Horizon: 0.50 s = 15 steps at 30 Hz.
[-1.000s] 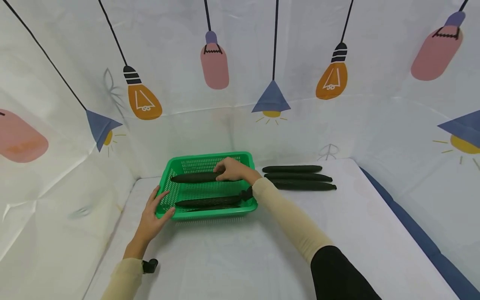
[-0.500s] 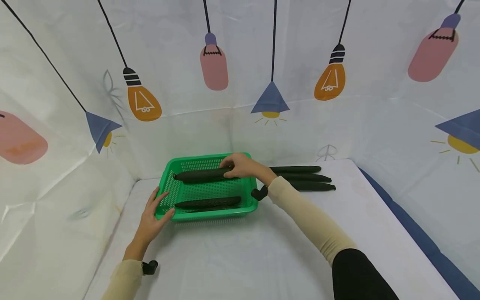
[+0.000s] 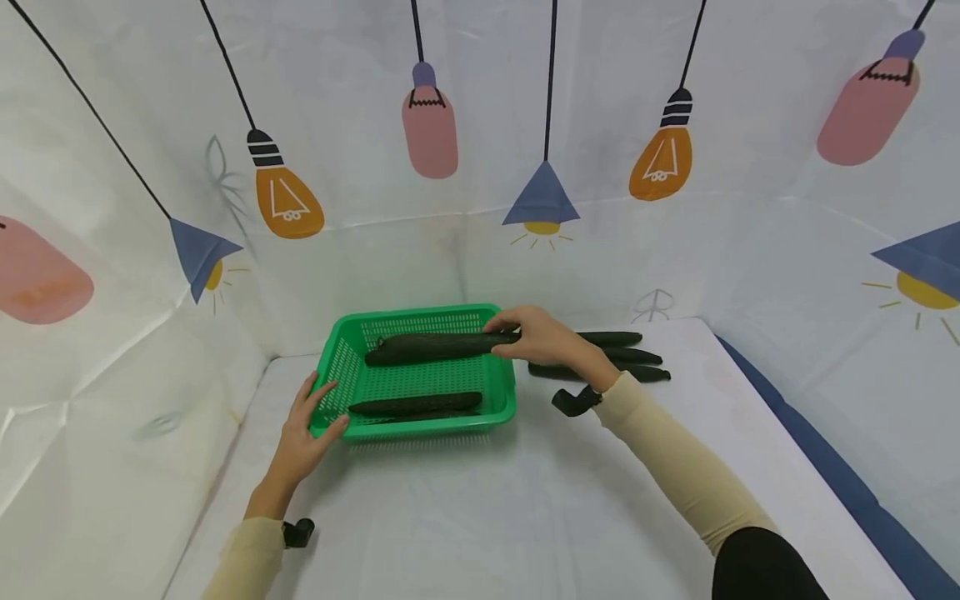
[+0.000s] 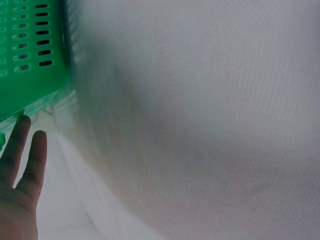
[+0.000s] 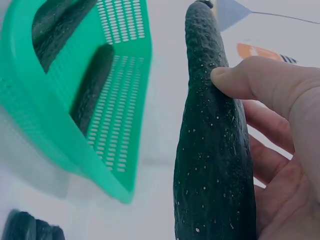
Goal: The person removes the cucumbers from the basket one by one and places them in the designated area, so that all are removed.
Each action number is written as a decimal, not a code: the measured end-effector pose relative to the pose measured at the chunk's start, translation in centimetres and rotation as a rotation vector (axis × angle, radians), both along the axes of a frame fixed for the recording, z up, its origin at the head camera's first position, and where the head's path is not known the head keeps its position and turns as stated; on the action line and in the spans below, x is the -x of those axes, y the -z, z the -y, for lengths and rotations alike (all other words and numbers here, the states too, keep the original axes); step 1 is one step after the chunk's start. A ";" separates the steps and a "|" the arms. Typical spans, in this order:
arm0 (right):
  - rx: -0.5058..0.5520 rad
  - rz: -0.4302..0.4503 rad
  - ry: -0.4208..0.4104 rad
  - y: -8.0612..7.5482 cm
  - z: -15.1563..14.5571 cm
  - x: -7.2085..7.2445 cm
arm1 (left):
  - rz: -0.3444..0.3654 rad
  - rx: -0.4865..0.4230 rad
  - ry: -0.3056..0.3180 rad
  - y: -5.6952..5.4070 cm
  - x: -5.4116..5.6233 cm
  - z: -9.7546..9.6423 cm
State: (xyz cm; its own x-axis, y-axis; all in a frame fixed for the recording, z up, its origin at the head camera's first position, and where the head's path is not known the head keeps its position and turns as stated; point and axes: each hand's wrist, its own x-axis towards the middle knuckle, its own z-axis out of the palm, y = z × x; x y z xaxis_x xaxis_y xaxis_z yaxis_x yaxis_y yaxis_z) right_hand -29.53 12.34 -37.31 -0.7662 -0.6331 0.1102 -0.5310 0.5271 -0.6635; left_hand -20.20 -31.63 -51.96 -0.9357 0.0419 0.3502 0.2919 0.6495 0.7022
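In the head view, my right hand (image 3: 546, 340) holds a dark green cucumber (image 3: 450, 343) by its right end, over the back of a green plastic basket (image 3: 427, 428). The right wrist view shows the thumb pressed on the bumpy skin of this cucumber (image 5: 212, 155), fingers round its other side. Beneath it, another cucumber (image 5: 94, 87) lies in the basket, and two more (image 3: 416, 406) lie along the basket's front side. My left hand (image 3: 298, 442) rests at the basket's left end, fingers spread. In the left wrist view, straight fingers (image 4: 33, 167) reach the basket's rim.
Three cucumbers (image 3: 630, 356) lie side by side on the white-covered table (image 3: 465, 517), right of the basket, partly behind my right hand. A white sheet (image 3: 360, 267) printed with lamps stands behind and on both sides. Blue fabric (image 3: 817, 458) borders the table's right edge.
My right hand has moved right and lifted slightly, drawing the cucumber with it and uncovering one beneath. The left hand and basket have stayed in place.
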 end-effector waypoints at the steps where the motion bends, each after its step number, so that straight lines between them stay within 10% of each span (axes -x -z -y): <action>1: 0.008 -0.005 0.006 -0.1 -0.5 -0.2 | 0.000 -0.002 0.001 0.0 0.0 0.0; 15: 0.061 -0.020 0.112 0.1 -6.7 -2.2 | -0.007 -0.002 0.011 -0.1 0.1 -0.1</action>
